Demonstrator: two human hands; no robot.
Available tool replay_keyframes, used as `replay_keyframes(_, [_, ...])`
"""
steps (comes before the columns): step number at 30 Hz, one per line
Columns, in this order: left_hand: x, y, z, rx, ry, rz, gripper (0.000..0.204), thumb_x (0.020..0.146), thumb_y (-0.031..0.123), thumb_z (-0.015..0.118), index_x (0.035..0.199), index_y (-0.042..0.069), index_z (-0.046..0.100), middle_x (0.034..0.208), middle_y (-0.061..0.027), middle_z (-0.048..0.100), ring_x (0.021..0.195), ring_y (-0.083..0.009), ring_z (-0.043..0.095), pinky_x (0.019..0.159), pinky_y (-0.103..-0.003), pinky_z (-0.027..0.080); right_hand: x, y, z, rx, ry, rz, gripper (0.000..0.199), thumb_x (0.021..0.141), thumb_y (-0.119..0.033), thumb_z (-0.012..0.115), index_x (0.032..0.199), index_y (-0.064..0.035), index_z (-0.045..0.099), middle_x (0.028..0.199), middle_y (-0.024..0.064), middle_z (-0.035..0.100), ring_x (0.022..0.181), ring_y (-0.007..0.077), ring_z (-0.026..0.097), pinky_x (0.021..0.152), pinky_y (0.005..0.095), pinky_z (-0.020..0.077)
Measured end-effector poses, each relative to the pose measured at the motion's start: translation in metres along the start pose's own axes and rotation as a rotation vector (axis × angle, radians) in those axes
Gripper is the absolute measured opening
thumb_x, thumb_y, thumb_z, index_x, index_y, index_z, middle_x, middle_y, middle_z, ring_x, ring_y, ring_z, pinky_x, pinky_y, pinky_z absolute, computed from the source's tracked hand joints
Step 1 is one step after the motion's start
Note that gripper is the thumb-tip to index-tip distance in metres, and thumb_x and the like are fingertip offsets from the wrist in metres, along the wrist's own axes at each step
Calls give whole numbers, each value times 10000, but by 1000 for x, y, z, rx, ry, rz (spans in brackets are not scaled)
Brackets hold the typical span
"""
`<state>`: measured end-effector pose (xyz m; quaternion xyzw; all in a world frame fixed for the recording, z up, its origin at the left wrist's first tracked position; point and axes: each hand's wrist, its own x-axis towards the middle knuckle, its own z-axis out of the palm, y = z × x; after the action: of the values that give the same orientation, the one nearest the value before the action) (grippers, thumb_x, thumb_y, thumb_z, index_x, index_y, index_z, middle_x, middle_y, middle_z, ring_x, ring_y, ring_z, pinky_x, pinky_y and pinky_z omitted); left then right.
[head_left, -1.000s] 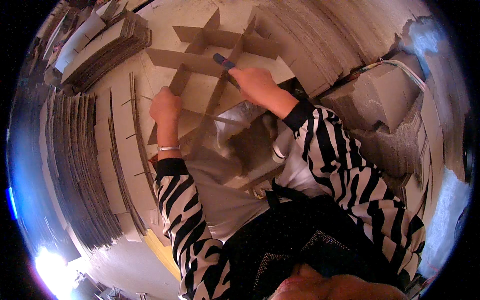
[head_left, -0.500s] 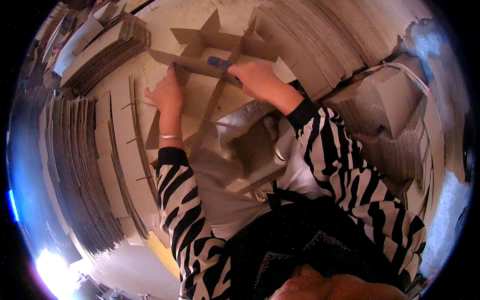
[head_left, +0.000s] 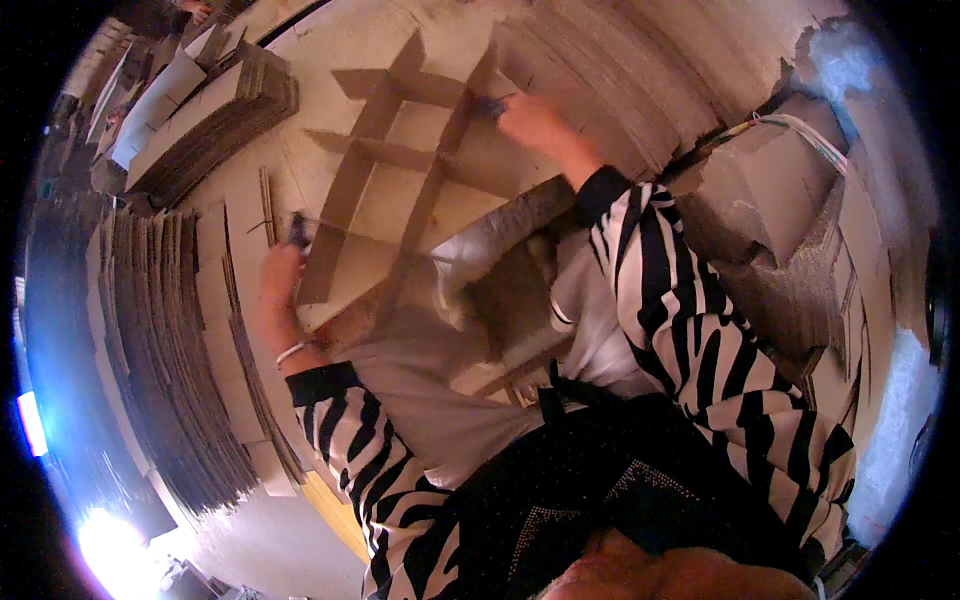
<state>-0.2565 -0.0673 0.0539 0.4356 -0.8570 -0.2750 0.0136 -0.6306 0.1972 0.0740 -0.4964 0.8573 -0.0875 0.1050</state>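
Note:
A cardboard divider grid (head_left: pixel 432 200) of crossed strips stands in front of me, with open square cells. My left hand (head_left: pixel 282 268), blurred by movement, is at the grid's near left side; a dark covering wraps one fingertip beside a strip's end. Whether those fingers grip the strip is unclear. At the far right part of the grid, my right hand (head_left: pixel 535 128) has its fingers drawn together at a strip's edge, also with a dark fingertip covering. The fingertips are partly hidden by blur.
Tall stacks of flat cardboard (head_left: pixel 165 350) stand to the left, beside slotted strips (head_left: pixel 268 210). Another cardboard pile (head_left: pixel 215 120) lies at the far left. More stacked cardboard (head_left: pixel 610 85) is at the far right, and strapped bundles (head_left: pixel 760 210) sit beside my right arm.
My left hand has moved left and nearer to me, off the grid's middle. My right hand has moved farther away and slightly right. The grid has shifted and its cells stand more squarely open.

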Motion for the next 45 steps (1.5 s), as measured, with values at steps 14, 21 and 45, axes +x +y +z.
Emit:
replay_keyframes(14, [-74, 108, -21, -361, 452, 398, 540, 716, -37, 483, 1254, 3, 486, 990, -250, 602, 910, -388, 592, 755, -435, 468, -91, 36, -23, -244, 305, 377, 789, 744, -301, 759, 1425, -156, 390, 1412, 163, 435, 1201, 349, 513, 921, 453, 461])
replay_keyframes(21, [-177, 41, -137, 352, 946, 353, 580, 697, -115, 459, 1265, -2, 486, 1267, -235, 511, 1162, -414, 490, 965, -448, 428, -102, 122, 33, -328, 435, 251, 519, 742, -109, 668, 1236, -63, 515, 1224, 172, 523, 1142, 388, 482, 928, 466, 431])
replay_keyframes(45, [0, -24, 46, 698, 509, -211, 428, 775, 330, 624, 1121, 81, 597, 1260, -130, 549, 1197, -300, 496, 926, -521, 419, -70, -60, 17, 44, 28, 2, 321, 789, -143, 599, 1109, -118, 591, 934, 177, 664, 900, 390, 624, 745, 492, 483])
